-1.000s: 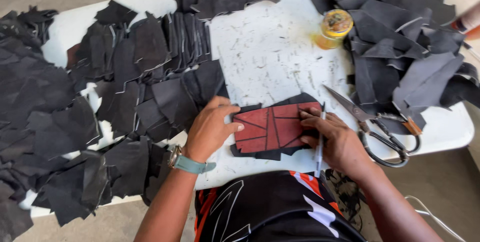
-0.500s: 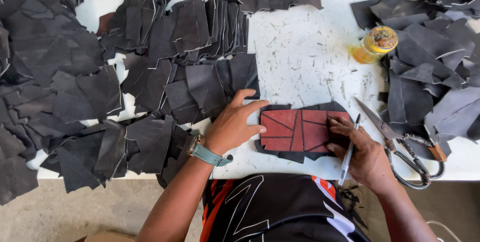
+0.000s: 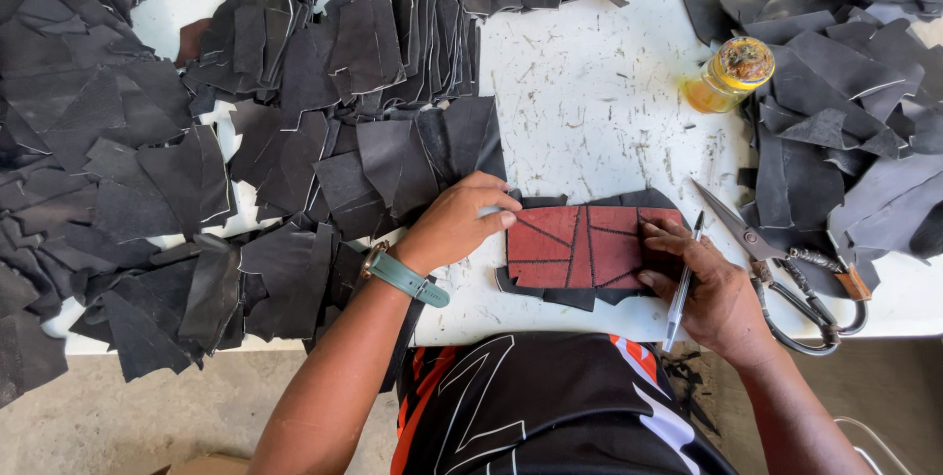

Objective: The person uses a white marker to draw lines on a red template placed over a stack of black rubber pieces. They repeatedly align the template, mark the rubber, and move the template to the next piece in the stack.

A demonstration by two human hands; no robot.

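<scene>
From the head camera, a red template (image 3: pixel 587 245) marked with dark lines lies flat near the front edge of the white, scratched desk (image 3: pixel 589 102), on top of a black leather piece (image 3: pixel 580 294) whose edges show around it. The left hand (image 3: pixel 460 222), a teal-strapped watch (image 3: pixel 401 275) on its wrist, holds nothing: its fingers are extended and close together, pressing down at the template's left edge. The right hand (image 3: pixel 709 290) grips a pen (image 3: pixel 682 284) between thumb and fingers, the pen running down along the hand, while its fingertips rest on the template's right end. Just to the right of that hand lie scissors (image 3: pixel 776 265) with their blades slightly parted and pointing up-left. Farther back stands a small jar of yellow liquid (image 3: pixel 729 74). Heaps of black leather cut-outs (image 3: pixel 196 161) cover the left of the desk, and more black scraps (image 3: pixel 845 102) pile at the right.
</scene>
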